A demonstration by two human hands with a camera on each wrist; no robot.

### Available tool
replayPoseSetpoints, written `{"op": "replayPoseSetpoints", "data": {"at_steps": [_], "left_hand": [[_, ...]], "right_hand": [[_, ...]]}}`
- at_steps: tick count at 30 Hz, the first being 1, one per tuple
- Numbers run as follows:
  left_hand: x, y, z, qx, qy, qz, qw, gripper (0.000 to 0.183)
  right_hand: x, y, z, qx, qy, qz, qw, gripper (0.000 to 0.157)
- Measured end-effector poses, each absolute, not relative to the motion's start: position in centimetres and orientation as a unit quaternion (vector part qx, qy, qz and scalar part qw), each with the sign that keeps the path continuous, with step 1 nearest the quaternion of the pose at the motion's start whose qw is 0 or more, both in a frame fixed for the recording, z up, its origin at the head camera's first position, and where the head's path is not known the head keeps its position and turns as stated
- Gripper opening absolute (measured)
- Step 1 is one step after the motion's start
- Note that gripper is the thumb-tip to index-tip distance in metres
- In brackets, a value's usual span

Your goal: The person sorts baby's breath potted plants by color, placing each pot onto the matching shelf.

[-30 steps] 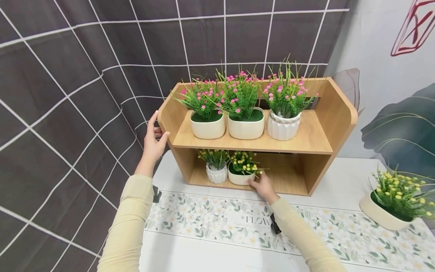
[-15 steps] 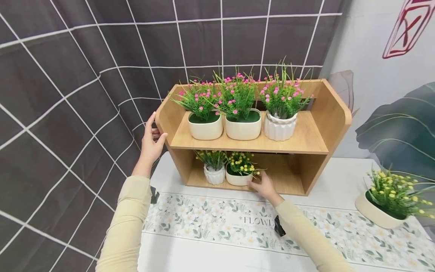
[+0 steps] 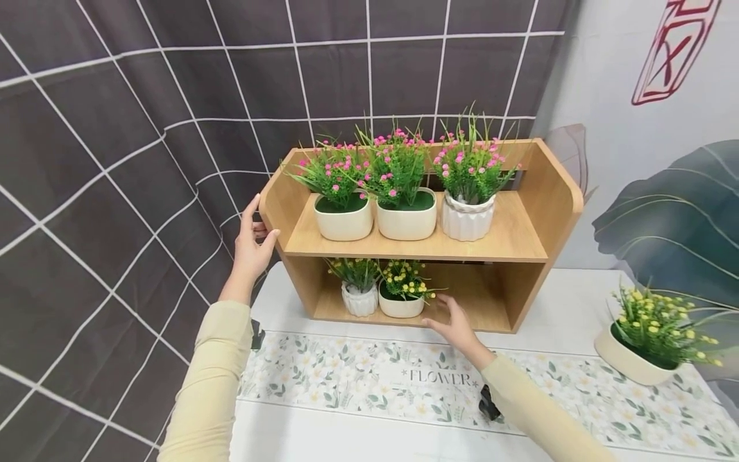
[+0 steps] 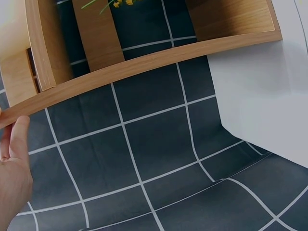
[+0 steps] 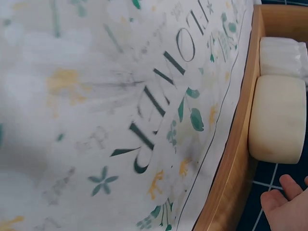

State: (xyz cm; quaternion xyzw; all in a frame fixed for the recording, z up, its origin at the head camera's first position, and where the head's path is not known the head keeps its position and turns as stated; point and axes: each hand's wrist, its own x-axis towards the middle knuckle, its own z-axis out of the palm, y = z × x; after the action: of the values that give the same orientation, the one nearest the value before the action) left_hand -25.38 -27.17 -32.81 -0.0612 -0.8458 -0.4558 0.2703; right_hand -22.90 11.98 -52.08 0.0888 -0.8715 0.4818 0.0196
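A two-tier wooden shelf [image 3: 522, 224] stands on the table in the head view. My left hand [image 3: 252, 248] touches its left side panel, fingers along the outer face and thumb near the front edge; the left wrist view has the fingertips at the wood. On the lower tier, a cream oval pot [image 3: 401, 308] of yellow flowers stands upright beside a ribbed white pot [image 3: 360, 300] of yellow flowers. My right hand [image 3: 458, 325] is just right of the cream pot, fingers spread and holding nothing. In the right wrist view, a gap separates its fingertips from the cream pot [image 5: 279, 120].
Two cream pots [image 3: 345, 224] [image 3: 407, 222] and a ribbed white pot [image 3: 467, 220], all with pink flowers, line the upper tier. Another cream pot [image 3: 632, 359] of yellow flowers stands on the table at right. A floral runner [image 3: 358, 375] lies before the shelf.
My right hand has let go of the cream pot and drawn back a little to the right, its fingers opening. The pot stays in place; the left hand keeps its spot on the panel.
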Motion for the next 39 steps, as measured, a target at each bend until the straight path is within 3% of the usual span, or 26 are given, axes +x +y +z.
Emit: {"op": "replayPoseSetpoints", "data": {"at_steps": [11,21,39], "left_hand": [[-25.4,-26.8,-32.8,-0.067,-0.843,-0.455,0.28,0.07],[-25.5,-27.0,-32.7,-0.079,-0.844,-0.449,0.284,0.07],[-25.1,-27.0,-32.6,-0.053,-0.858,-0.434,0.27,0.069]], "right_hand": [[-20.4,13.9,-51.5,0.09,-0.857,0.507,0.017,0.072],[-18.6,16.9,-50.9,0.079,-0.87,0.484,0.057,0.066],[-14.9,24.4,-51.0,-0.025,-0.875,0.479,0.065,0.066]]}}
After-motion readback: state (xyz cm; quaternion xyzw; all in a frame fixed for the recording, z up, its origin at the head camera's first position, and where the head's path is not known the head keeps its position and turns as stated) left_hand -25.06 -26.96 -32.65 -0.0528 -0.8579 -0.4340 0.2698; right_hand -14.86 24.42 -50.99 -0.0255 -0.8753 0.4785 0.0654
